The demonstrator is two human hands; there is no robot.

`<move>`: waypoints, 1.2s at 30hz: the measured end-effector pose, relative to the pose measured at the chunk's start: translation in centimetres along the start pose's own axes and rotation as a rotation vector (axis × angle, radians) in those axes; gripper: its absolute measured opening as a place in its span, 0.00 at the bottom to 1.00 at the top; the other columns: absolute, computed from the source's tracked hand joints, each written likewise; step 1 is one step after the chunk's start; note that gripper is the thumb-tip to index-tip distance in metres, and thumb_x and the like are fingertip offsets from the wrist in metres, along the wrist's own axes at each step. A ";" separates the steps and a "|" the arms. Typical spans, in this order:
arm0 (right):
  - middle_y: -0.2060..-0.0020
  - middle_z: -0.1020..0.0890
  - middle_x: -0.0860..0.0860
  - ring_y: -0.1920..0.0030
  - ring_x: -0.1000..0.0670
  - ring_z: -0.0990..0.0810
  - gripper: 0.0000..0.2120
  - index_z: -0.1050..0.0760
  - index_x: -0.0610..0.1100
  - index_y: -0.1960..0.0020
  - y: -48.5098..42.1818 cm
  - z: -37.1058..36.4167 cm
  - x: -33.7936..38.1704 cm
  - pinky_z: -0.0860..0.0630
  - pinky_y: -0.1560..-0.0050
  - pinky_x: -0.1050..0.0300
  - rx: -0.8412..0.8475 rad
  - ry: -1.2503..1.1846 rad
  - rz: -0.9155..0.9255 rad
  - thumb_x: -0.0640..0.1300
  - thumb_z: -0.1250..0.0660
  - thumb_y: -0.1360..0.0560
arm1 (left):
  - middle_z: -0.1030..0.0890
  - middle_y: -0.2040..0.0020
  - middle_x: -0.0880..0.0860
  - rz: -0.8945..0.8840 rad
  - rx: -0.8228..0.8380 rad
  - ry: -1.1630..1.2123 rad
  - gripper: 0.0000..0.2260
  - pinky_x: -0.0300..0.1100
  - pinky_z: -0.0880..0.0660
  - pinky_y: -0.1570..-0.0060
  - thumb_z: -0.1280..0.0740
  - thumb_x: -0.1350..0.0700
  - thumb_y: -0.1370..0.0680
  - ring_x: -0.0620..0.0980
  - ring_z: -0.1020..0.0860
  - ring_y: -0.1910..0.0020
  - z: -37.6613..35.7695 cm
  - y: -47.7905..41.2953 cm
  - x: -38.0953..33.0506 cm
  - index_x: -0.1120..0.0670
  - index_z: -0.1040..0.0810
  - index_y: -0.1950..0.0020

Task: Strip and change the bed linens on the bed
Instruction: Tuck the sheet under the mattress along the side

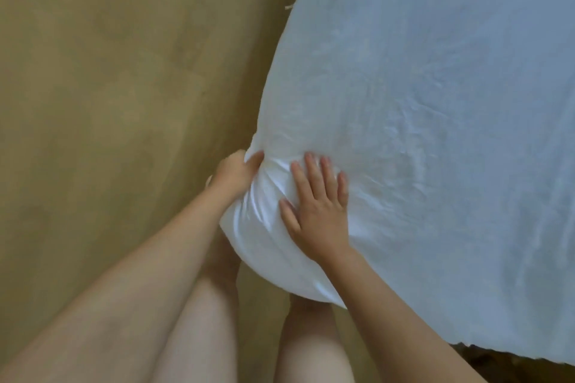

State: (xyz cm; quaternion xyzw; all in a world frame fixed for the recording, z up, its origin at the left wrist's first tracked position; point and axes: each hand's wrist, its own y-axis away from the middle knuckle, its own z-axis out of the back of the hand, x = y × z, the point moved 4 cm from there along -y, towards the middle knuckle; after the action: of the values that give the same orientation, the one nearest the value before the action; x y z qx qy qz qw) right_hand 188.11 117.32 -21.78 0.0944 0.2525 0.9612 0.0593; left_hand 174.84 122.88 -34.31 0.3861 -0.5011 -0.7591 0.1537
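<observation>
L hand (pixel 234 172) fist closed on white sheet (pixel 435 102) at bed's near-left corner w/ R hand (pixel 317 211) flat, fingers spread, pressing it.

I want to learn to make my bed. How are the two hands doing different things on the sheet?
The left hand is curled shut, pinching bunched cloth at the corner of the white sheet; the right hand lies flat and open, fingers spread. The left hand sits at the edge by the floor; the right hand rests further in, on top. Both are bare and touch the sheet.
</observation>
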 end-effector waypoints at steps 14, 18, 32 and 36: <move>0.30 0.33 0.38 0.29 0.43 0.45 0.31 0.32 0.40 0.30 8.3 -2.6 -2.8 0.46 0.30 0.38 -0.210 -0.328 -0.408 0.54 0.45 0.29 | 0.22 0.48 0.45 0.043 -0.083 0.206 0.40 0.43 0.27 0.47 0.42 0.24 0.37 0.46 0.23 0.50 -1.8 6.3 1.9 0.52 0.27 0.37; 0.25 0.42 0.43 0.25 0.43 0.49 0.33 0.40 0.45 0.26 11.2 -4.3 -3.6 0.58 0.27 0.45 -0.181 -0.460 -0.543 0.57 0.46 0.27 | 0.22 0.56 0.39 -0.063 -0.163 0.268 0.25 0.27 0.29 0.65 0.38 0.31 0.32 0.33 0.23 0.60 -1.7 7.1 1.1 0.47 0.24 0.45; 0.24 0.61 0.49 0.27 0.49 0.65 0.51 0.60 0.58 0.24 12.3 -9.1 -3.1 0.72 0.33 0.41 -0.106 -0.297 -0.233 0.71 0.36 0.36 | 0.15 0.51 0.52 -0.086 0.045 0.291 0.26 0.42 0.20 0.58 0.22 0.43 0.39 0.50 0.17 0.53 -1.8 10.9 6.3 0.54 0.20 0.47; 0.25 0.65 0.51 0.26 0.47 0.67 0.44 0.61 0.57 0.24 13.9 -11.0 -1.1 0.71 0.32 0.39 0.013 -0.309 -0.247 0.71 0.43 0.31 | 0.17 0.49 0.53 -0.087 -0.052 0.117 0.15 0.39 0.22 0.61 0.26 0.49 0.29 0.49 0.18 0.53 -0.8 12.0 7.7 0.55 0.21 0.48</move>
State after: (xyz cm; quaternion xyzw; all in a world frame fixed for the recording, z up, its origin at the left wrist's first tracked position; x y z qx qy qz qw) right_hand 185.93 99.92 -24.41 0.2095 0.2564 0.9189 0.2143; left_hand 168.50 112.17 -27.23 0.4472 -0.4539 -0.7540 0.1595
